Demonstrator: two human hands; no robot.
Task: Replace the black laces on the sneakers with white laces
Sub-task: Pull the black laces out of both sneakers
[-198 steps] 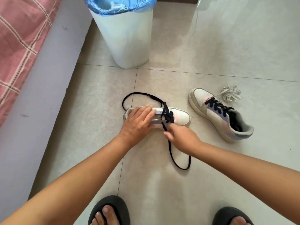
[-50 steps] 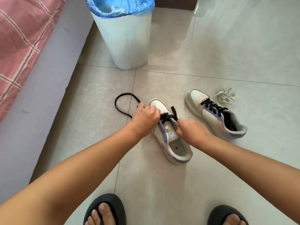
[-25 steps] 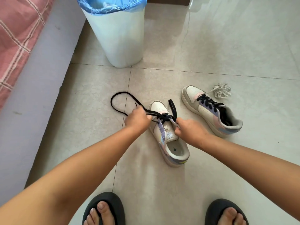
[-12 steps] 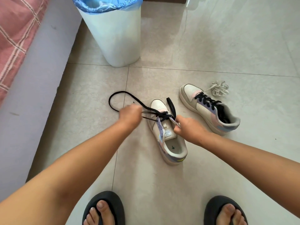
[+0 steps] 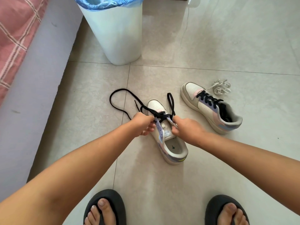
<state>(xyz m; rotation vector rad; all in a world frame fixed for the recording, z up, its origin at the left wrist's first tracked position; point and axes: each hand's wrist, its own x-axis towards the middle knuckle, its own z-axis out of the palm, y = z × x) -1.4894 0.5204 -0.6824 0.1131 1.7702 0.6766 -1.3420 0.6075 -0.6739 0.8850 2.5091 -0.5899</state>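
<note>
Pale glossy floor tiles [image 5: 211,46] fill the room's view, and the near sneaker [image 5: 168,140] stands on them as the landmark, toe pointing away from the person and heel toward the black slippers [image 5: 103,207] at the bottom edge. At this sneaker's left side the left hand [image 5: 142,125] has its fingers [image 5: 150,128] curled, pinching the black lace [image 5: 123,101] close to the remaining crossed rows. At its right side the right hand [image 5: 185,127] has its fingers curled too, gripping the right eyelet flap and the strand of lace there. Only the rows near the toe are laced; the tongue with its label and the insole lie exposed behind them. From the sneaker the loose lace runs out to the left in a wide loop on the floor, and a second narrow loop rises beside the toe on the right.

Right of and beyond the near sneaker lies the second sneaker [image 5: 212,108], fully laced in black, its toe pointing away to the left. Just beyond that shoe's toe, farther right, sits a bundle of white laces [image 5: 221,89], untouched. Beyond the near sneaker stands a white waste bin [image 5: 116,34] with a blue liner. Far to the left runs a grey bed base [image 5: 32,95] under a pink checked cover [image 5: 14,30]
</note>
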